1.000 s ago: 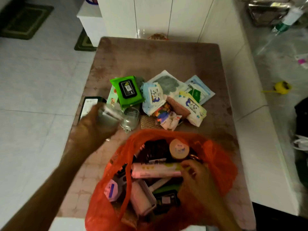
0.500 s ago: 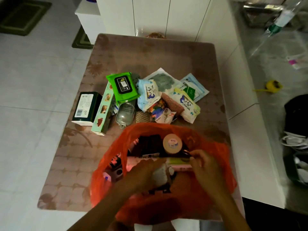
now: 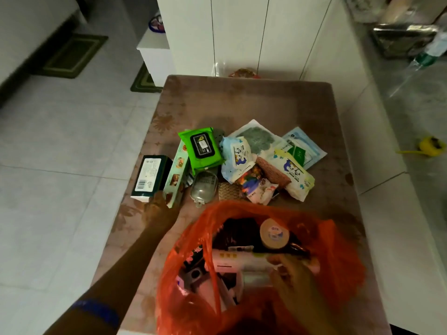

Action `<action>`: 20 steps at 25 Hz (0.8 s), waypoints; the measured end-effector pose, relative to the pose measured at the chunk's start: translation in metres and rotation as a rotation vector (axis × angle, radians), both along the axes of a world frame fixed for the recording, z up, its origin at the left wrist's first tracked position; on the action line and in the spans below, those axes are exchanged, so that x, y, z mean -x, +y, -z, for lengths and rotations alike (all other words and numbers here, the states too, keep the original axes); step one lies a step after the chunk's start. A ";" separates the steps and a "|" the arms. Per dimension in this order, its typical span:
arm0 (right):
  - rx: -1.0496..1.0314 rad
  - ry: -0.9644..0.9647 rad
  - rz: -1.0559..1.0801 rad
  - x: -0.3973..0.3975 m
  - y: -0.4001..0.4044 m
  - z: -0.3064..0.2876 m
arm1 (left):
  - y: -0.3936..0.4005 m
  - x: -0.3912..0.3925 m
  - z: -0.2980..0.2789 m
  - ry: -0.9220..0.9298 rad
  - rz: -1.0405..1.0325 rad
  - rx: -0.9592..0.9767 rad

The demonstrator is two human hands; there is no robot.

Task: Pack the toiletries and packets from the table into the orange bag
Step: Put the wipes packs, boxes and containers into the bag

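Observation:
The orange bag (image 3: 242,207) stands open at the table's near edge, holding a pink tube, dark items and a round tan lid (image 3: 273,234). My right hand (image 3: 298,282) is inside its mouth, fingers curled on a pale tube (image 3: 256,276). My left hand (image 3: 159,210) reaches left of the bag and touches the near ends of a dark green box (image 3: 150,175) and a long light green box (image 3: 176,174). Beyond lie a green wipes pack (image 3: 202,146), a clear case (image 3: 203,187), white-blue tissue packs (image 3: 238,158) and flat packets (image 3: 302,148).
The brown patterned table (image 3: 242,100) butts against white cabinets (image 3: 217,32) at the back. A white counter (image 3: 387,213) runs along the right with a yellow object (image 3: 430,146) past it. Tiled floor with green mats (image 3: 72,54) lies to the left.
My left hand carried a pale item from the pile into the bag, left it there, then came out and reached left to the green boxes. My right hand stayed in the bag.

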State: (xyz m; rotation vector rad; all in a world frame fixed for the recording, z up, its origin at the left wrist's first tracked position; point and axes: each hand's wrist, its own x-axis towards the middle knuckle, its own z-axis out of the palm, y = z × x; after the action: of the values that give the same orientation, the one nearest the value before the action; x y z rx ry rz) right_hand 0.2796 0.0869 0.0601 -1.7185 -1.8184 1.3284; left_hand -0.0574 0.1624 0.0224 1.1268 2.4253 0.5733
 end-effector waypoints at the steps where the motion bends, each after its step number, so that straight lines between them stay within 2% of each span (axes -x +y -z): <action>1: -0.007 -0.016 0.009 -0.001 0.000 0.000 | 0.001 0.006 0.023 0.025 0.012 0.095; 3: -0.047 -0.063 0.022 -0.007 -0.003 -0.002 | 0.002 0.011 0.047 0.041 0.004 0.148; 7: -0.078 -0.105 0.063 -0.015 -0.005 -0.003 | 0.009 0.015 0.043 -0.025 -0.043 0.177; 10: -0.022 -0.078 0.071 -0.013 -0.003 -0.005 | -0.021 0.015 0.008 -0.423 -0.231 -0.014; 12: -0.011 -0.082 0.051 -0.009 0.000 -0.009 | -0.056 0.018 -0.025 -0.549 -0.300 -0.100; 17: -0.097 -0.029 0.037 -0.004 0.017 -0.028 | -0.140 0.036 -0.106 -0.521 -0.297 -0.212; 20: -0.288 0.082 0.119 0.009 0.029 -0.064 | -0.150 0.036 -0.162 -0.417 -0.097 -0.208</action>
State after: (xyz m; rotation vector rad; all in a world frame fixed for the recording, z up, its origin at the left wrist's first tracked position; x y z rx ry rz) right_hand 0.2707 0.1158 0.1243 -1.5682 -1.7349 1.0183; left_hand -0.0933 0.0121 0.1839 0.8618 2.0999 1.0017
